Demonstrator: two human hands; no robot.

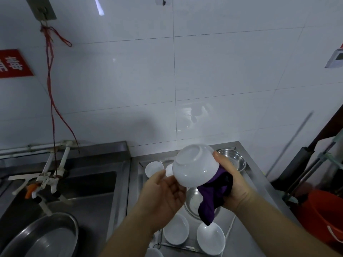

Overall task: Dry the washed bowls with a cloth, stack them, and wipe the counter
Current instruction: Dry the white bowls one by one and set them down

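Steel bench (248, 160): right hand (232, 179) grips purple cloth (213, 199) inside upturned white bowl (194, 164), fingers hidden; left hand (163, 191) released, palm open.

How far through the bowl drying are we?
No stack shows yet. In hand: the right hand holds the cloth against an upturned bowl, left hand open under it. Left: loose white bowls on the counter, stacking, wiping.
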